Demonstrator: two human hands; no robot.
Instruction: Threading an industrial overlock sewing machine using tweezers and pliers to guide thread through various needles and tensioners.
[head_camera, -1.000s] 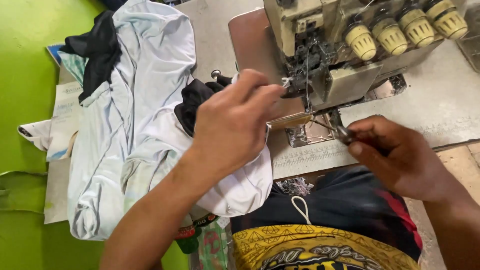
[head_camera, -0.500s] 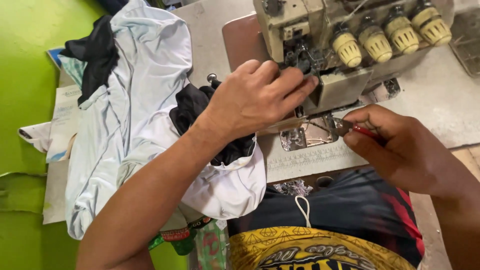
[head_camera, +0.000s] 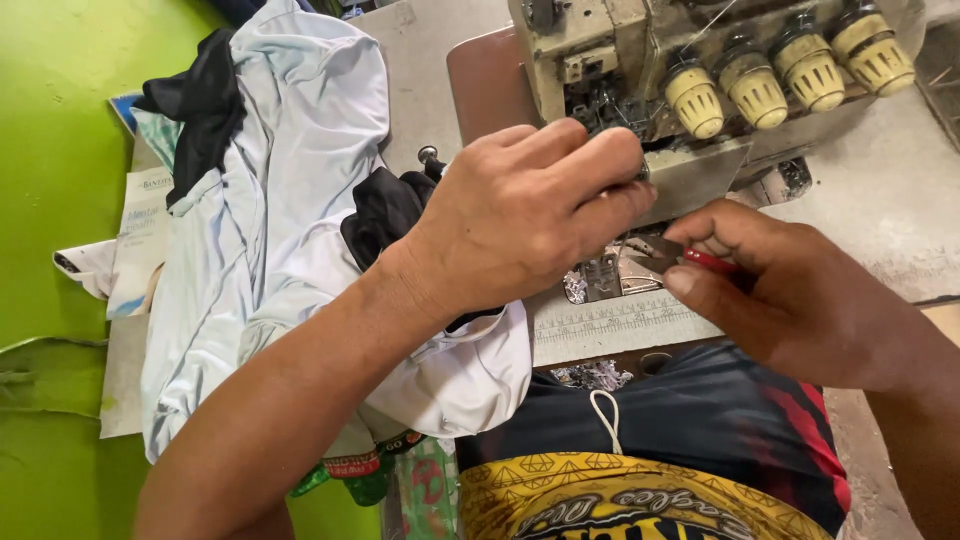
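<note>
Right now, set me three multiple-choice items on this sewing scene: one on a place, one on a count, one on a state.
1. Where does the pale blue garment lie?
A. Left of the sewing machine
B. On top of the machine
C. On the person's lap

2. How many cream tension knobs show on the machine?
A. Two
B. Four
C. Six

3. What does the right hand hold?
A. Nothing
B. A red-handled tool
C. A spool

Answers: 1 A, it is heaped on the table left of the machine. 2 B, four stand in a row. 3 B, the fingers pinch it beside the left hand.
</note>
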